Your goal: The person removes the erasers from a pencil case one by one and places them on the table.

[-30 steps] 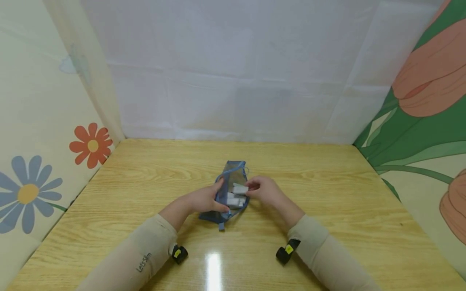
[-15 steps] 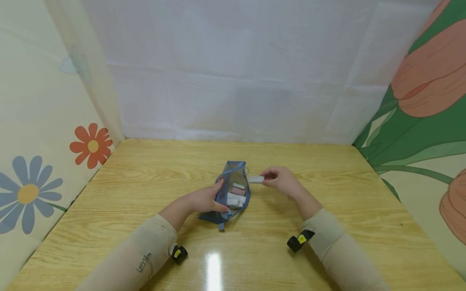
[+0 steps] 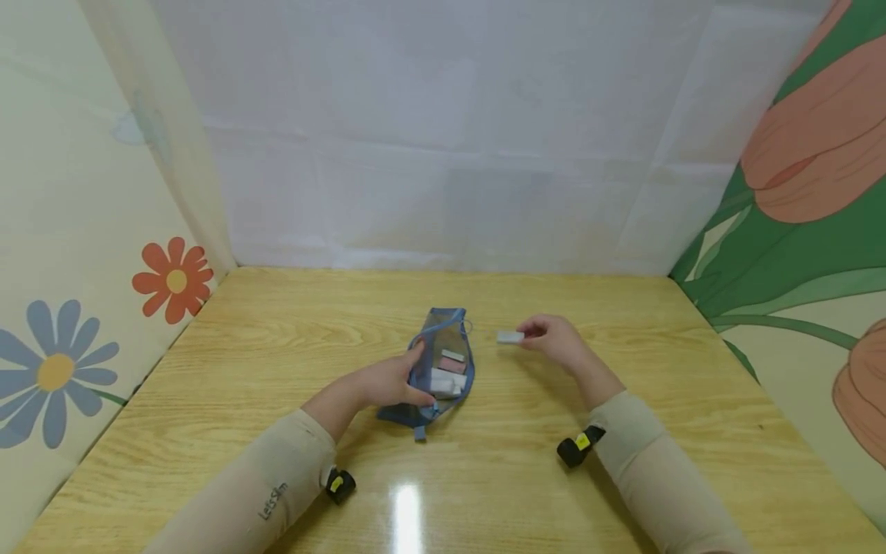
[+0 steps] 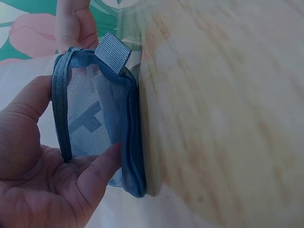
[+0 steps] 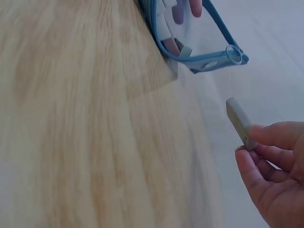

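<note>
My left hand [image 3: 386, 382] grips a blue mesh zip pouch [image 3: 444, 332] lying on the table, thumb and fingers on either side of its open mouth. Through the opening show white blocks [image 3: 447, 382] and a pinkish block [image 3: 453, 364] with a pale top. To the right of the pouch, my right hand [image 3: 559, 341] pinches a small flat whitish block [image 3: 510, 337] by one end between thumb and fingertips. In the right wrist view the same block [image 5: 240, 122] sticks out of the fingers, apart from the pouch [image 5: 209, 59] with its zip ring.
The wooden table [image 3: 311, 308] extends on all sides of the pouch. A white sheet [image 3: 443, 154] hangs behind it, with flower-printed walls at left and right. Each wrist wears a small black camera, such as the right one [image 3: 580, 446].
My right hand has drawn the whitish block out of the pouch and carried it to the right, uncovering the pinkish block inside. The left hand keeps its grip on the pouch.
</note>
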A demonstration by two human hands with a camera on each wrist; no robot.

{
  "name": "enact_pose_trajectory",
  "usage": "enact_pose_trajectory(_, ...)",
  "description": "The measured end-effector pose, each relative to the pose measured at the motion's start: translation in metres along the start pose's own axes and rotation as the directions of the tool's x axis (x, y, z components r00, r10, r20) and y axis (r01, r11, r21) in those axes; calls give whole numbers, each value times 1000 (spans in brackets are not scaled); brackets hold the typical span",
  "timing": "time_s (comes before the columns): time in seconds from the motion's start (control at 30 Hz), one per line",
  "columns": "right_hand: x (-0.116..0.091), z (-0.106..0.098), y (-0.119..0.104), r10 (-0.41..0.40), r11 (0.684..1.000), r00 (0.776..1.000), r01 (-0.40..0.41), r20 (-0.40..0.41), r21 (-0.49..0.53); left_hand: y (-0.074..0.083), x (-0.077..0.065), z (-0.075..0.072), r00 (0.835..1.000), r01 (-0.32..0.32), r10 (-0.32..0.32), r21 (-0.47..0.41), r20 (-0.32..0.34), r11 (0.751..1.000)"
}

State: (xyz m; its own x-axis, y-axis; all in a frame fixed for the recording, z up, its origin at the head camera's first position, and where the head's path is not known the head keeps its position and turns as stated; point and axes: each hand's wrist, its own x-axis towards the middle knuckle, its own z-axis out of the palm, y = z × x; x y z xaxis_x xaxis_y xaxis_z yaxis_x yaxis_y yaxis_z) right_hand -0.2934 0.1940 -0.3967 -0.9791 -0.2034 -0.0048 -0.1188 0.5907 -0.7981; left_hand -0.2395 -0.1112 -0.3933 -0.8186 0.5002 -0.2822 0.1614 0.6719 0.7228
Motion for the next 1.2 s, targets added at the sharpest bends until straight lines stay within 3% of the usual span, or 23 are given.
enact_pose_trajectory(0.2,3,-5,14,-1,999,1000,1,1,-45,2,0,0,1000,6,-6,1,4,1000)
enact_pose_trajectory(0.5,7,0,31,10,999,999,-9,45,-31,1,1,1,1000,-1,1,-11,1,1000)
enact_pose_trajectory(1.2,7,7,27,49,991,998,-45,26,-127,-2,3,2,1000,11,-11,-7,-12,1000)
